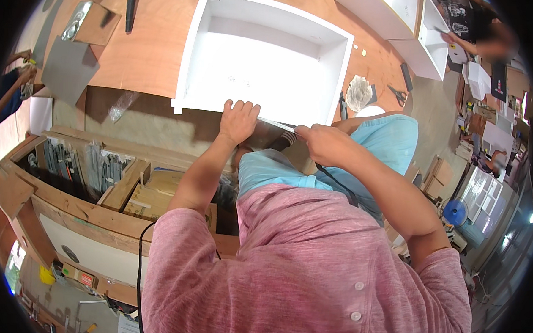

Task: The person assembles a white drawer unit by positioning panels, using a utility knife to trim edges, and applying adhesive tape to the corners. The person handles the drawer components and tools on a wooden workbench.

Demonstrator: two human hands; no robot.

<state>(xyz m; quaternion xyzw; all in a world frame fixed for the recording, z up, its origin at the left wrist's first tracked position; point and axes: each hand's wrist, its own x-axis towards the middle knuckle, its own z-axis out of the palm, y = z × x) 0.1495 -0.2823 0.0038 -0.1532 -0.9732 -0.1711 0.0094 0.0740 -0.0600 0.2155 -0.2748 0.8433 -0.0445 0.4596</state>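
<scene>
A shallow white open box (261, 53), like a drawer or cabinet frame, lies on the table in front of me, its near edge reaching over my lap. My left hand (238, 121) is closed over the middle of that near edge, fingers bent across the rim. A thin white strip (278, 125) runs from beside the left hand, just off the box's edge, to my right hand (325, 143). The right thumb and fingers are pinched on the strip's end. A small white tab (177, 106) juts out at the box's near left corner.
The box rests on a reddish wooden tabletop (143, 59). Right of it lie scissors (398, 95) and a crumpled translucent wrapper (358, 93). White box units (419, 47) stand farther right, near another person's arm (464, 42). At left is a wooden crate (104, 197) of wrapped parts.
</scene>
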